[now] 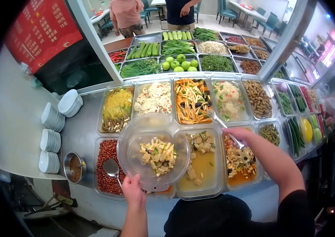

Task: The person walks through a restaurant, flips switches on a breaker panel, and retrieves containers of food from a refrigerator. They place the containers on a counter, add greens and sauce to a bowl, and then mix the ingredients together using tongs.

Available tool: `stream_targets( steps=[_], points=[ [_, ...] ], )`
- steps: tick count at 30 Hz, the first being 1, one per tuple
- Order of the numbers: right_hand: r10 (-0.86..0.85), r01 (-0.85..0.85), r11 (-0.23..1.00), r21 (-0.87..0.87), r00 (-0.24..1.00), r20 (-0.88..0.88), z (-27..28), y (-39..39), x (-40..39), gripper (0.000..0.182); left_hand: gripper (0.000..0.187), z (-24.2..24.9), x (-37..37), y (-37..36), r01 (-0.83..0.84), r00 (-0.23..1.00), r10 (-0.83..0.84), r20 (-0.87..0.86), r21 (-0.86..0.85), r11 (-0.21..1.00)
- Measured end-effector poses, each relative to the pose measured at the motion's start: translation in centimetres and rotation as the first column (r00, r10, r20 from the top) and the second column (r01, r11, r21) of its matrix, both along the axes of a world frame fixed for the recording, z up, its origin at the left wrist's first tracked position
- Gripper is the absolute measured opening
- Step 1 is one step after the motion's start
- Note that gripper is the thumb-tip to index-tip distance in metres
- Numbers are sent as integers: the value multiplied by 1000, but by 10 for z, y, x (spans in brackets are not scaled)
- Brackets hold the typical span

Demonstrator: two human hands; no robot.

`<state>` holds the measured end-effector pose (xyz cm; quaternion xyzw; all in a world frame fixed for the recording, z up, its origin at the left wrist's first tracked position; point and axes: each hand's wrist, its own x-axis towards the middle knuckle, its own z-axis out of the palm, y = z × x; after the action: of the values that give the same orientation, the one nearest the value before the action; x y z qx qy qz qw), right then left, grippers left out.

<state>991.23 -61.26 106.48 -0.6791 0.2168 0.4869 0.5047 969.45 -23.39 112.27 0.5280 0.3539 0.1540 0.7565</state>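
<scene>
My left hand grips the near rim of a clear plastic bowl, thumb on top. Chopped tofu and vegetable pieces lie in the bowl. It hangs over the front trays, partly covering them. My right hand is closed around metal tongs, whose tips point forward at the edge of a tray of shredded carrot and black fungus. Beneath and beside the bowl is a tray of tofu cubes in yellow broth. Lotus root slices fill the tray below my right hand.
A spoon rests in the peanut tray at left. White plates are stacked beside a metal pot. Raw vegetable trays stand behind the cold dishes. Posts frame the counter. Two people stand beyond.
</scene>
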Motion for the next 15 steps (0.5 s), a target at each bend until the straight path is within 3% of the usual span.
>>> stream_targets(
  steps=[2, 5, 7, 9, 12, 15],
  points=[
    [-3, 2, 999, 50, 1000, 5, -24, 8, 33, 46, 14, 0, -7, 2, -58, 998, 60, -33, 58, 997],
    [40, -25, 992, 121, 991, -125, -41, 48, 68, 43, 21, -7, -20, 8, -71, 994, 75, -82, 58, 996],
    [-23, 43, 984, 172, 993, -120, -54, 71, 82, 42, 15, 1, -17, -1, -125, 988, 131, -85, 69, 990],
    [-15, 29, 984, 177, 997, -82, -65, 78, 89, 42, 10, 3, -17, -4, -176, 979, 183, -88, 76, 981],
    [80, -87, 980, 180, 996, 47, -66, 79, 97, 43, 20, -2, -18, -4, -109, 986, 117, -118, 70, 992],
    [147, -155, 983, 99, 986, 76, -47, 70, 98, 43, 10, -3, -8, -12, -114, 985, 121, -123, 63, 991]
  ],
)
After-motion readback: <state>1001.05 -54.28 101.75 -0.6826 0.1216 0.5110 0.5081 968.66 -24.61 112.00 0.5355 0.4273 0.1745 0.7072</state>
